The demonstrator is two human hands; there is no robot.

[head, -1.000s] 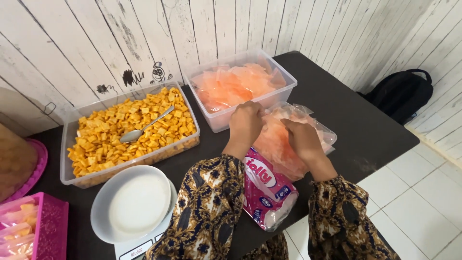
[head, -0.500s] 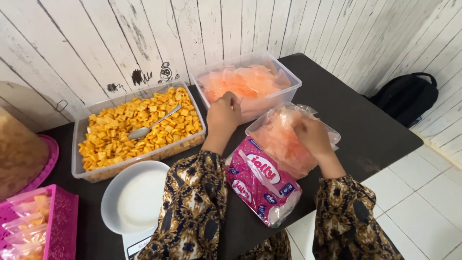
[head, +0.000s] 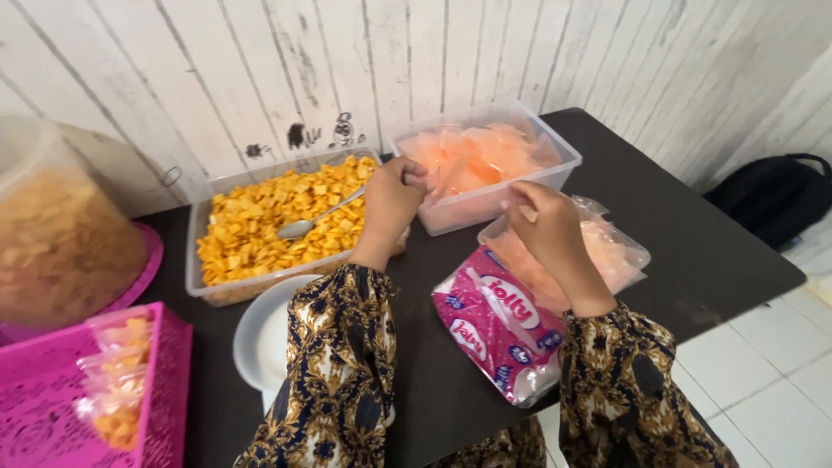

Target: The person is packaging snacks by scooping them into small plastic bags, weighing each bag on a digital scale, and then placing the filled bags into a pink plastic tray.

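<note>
My left hand (head: 392,201) hovers, fingers curled, at the left corner of the clear tub of pink crackers (head: 485,156). It seems to pinch a thin pink cracker. The handle of a metal spoon (head: 303,226) ends just beside it. My right hand (head: 546,227) is lifted over a clear bag of pink crackers (head: 611,251), its fingertips pinched on what looks like the bag's edge. A pink and white plastic pack (head: 503,325) lies against the bag, near the front edge of the table.
The black table (head: 693,234) also carries a tub of yellow square crackers (head: 251,221), a white bowl on a scale (head: 260,342), a pink basket of small filled bags (head: 61,407) and a large jar (head: 61,234). A black backpack (head: 776,195) sits on the floor to the right.
My left hand left the bag, reached into the pink cracker tub and drew back to its corner. My right hand rose above the bag. The view swung left.
</note>
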